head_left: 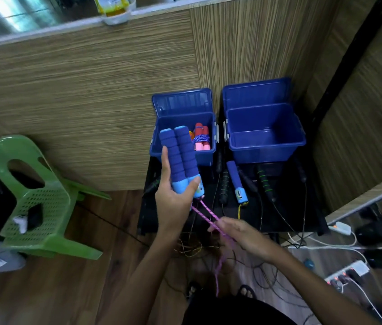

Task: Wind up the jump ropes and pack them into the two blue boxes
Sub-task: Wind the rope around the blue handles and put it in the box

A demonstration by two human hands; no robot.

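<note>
I see two blue foam handles point(181, 158) held side by side in my left grip point(173, 195); my right grip point(236, 233) pinches their purple rope point(206, 215) just below.

I saw two dark blue ribbed handles point(181, 156) with light blue ends, trailing a pink-purple braided cord point(205, 213). Both boxes point(266, 137) were deep blue. In the left one lay a red-and-pink bundle point(201, 137) wrapped in blue-purple cord. A third blue handle point(236, 180) carried a yellow cord. Black handles point(265, 182) showed green rings. The chair point(37, 195) was green, the wall point(79, 102) streaked brown.
</note>
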